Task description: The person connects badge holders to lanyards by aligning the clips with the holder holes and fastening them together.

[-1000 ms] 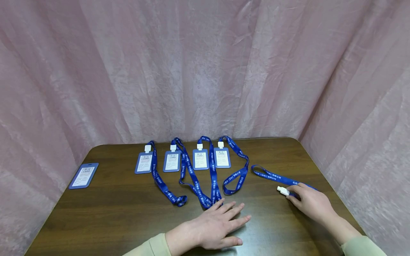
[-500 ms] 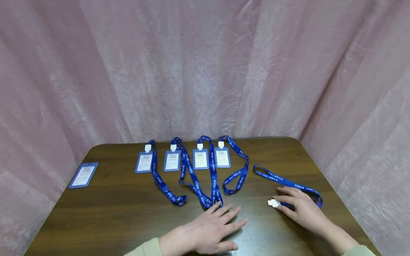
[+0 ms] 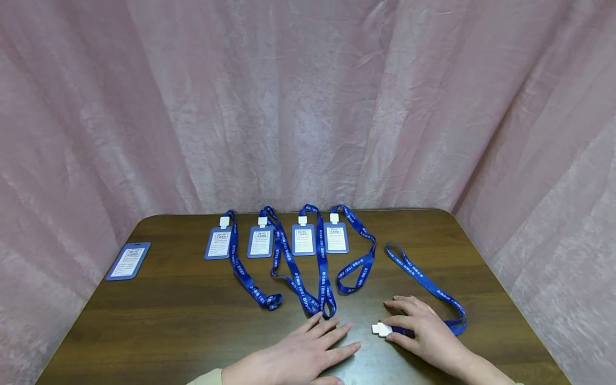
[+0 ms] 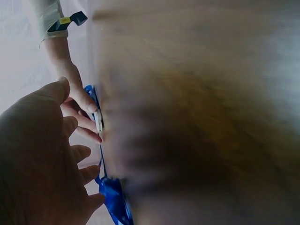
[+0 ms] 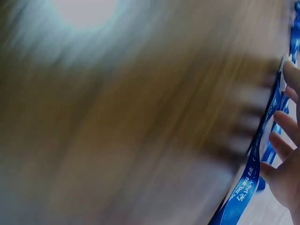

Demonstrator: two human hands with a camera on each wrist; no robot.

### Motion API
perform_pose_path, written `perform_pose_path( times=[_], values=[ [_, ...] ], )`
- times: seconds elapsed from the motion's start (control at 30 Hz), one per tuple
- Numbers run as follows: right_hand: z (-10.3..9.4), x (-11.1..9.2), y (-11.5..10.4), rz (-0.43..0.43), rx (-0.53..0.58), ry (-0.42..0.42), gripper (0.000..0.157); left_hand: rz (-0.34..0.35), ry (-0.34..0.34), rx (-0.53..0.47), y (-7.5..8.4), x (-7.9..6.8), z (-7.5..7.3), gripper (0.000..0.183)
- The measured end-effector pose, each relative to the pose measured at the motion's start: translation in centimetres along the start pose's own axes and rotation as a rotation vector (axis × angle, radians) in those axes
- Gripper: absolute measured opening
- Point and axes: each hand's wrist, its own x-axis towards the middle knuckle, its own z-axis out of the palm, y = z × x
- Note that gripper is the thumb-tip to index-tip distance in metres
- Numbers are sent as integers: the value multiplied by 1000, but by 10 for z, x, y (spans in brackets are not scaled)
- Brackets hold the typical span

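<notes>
Near the front of the table my right hand (image 3: 425,331) pinches a blue lanyard (image 3: 428,283) just behind its white plastic clip (image 3: 382,329). The strap trails back from under that hand in a long loop, its printed face showing in the right wrist view (image 5: 246,187). To the left, my left hand (image 3: 300,350) is spread with straight fingers and holds nothing. Its fingertips lie just in front of the looped end of a lanyard (image 3: 323,299); whether they touch it I cannot tell. A loose blue card holder (image 3: 128,261) without a strap lies at the far left.
Several blue card holders stand in a row at the back, such as the leftmost badge (image 3: 218,243) and the rightmost badge (image 3: 336,237), each clipped to a blue lanyard. Their straps run forward over the wooden table (image 3: 159,331). A pink curtain (image 3: 289,107) hangs behind.
My right hand has moved left and toward me, dragging the lanyard clip along; the strap has swung after it. My left hand has drawn slightly back and left, still spread.
</notes>
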Motion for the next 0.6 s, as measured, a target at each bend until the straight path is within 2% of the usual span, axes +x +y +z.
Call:
perform_pose_path(
  times=[0.1, 0.3, 0.5, 0.6],
  values=[
    [5, 8, -12, -19, 47, -50, 29, -20, 6, -27, -3, -10, 2, 65],
    [10, 19, -26, -12, 91, -179, 41, -77, 23, -109, -8, -29, 3, 66],
    [13, 18, -26, -21, 105, -146, 29, -139, 42, -130, -14, -48, -1, 67],
    [16, 19, -28, -13, 123, -137, 28, -164, 59, -122, -18, -57, -4, 66]
  ],
)
